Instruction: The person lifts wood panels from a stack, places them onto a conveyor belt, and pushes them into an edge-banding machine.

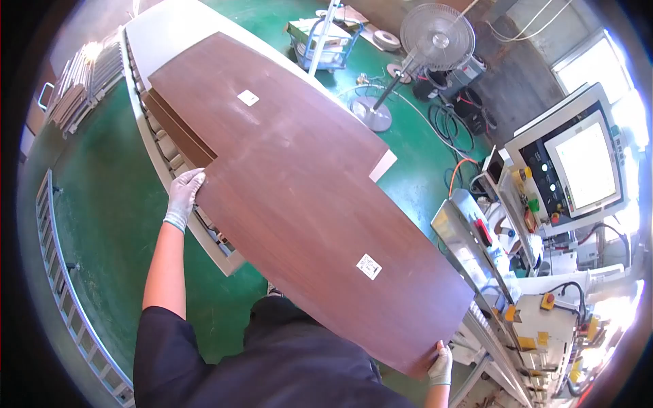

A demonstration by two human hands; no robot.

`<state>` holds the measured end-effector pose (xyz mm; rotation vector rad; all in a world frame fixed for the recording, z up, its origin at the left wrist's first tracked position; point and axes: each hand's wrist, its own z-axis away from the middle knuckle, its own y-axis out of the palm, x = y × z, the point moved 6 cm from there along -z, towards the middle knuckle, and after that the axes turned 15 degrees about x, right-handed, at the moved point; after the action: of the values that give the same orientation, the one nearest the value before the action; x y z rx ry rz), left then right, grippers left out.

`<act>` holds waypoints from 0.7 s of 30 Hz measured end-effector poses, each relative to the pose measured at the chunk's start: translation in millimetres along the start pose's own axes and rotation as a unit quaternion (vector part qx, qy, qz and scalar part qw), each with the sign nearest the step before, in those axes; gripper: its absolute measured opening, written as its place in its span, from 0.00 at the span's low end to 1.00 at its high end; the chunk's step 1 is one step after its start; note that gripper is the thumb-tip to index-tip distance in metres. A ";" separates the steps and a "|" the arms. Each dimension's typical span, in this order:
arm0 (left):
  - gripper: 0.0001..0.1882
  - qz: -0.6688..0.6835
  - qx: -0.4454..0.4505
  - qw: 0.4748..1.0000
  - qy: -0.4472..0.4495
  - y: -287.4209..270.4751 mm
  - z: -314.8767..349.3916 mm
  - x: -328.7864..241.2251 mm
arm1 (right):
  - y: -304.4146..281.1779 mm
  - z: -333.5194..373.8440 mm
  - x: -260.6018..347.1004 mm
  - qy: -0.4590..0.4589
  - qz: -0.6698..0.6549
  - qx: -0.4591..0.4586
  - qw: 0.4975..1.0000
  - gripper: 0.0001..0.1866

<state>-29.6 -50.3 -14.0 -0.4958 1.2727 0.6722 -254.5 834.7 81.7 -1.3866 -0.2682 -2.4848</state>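
A brown wood-grain panel (320,224) with a small white label (368,266) stretches across in front of my body. My left hand (183,194), in a pale glove, is closed on its left edge near the far corner. At its near right corner my right hand (441,365), also gloved, grips the edge with the thumb on top; the fingers beneath are hidden. Beyond it a second brown panel (292,95), bearing its own white label (248,98), tops a stack of brown boards (178,126). The held panel's far end meets or overlaps that stack; I cannot tell which.
The stack rests on a roller conveyor (144,129) with a pale frame. To the right stand a machine with a screen (583,163) and a pedestal fan (439,39). A metal ladder-like rack (64,279) is at left; a blue cart (326,51) stands behind.
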 end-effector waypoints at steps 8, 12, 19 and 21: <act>0.05 0.247 -0.112 0.958 0.094 -18.5 -11.0 15.1 | 44.9 14.7 -8.1 0.035 0.045 -0.079 0.995 0.25; 0.31 0.525 0.005 0.848 0.073 65.5 25.8 -34.3 | 57.3 16.6 -5.0 0.025 0.040 -0.090 0.995 0.27; 0.12 0.455 0.077 0.887 0.009 118.5 82.7 -87.7 | 30.2 6.4 42.0 0.051 0.220 -0.064 0.972 0.35; 0.11 0.390 0.054 0.916 0.079 118.2 83.2 -115.7 | 32.7 14.4 49.3 0.095 0.173 -0.062 0.978 0.37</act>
<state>-71.6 69.2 121.1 0.0826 1.6596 1.2335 -256.8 800.5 132.1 -1.1143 0.1591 -2.3467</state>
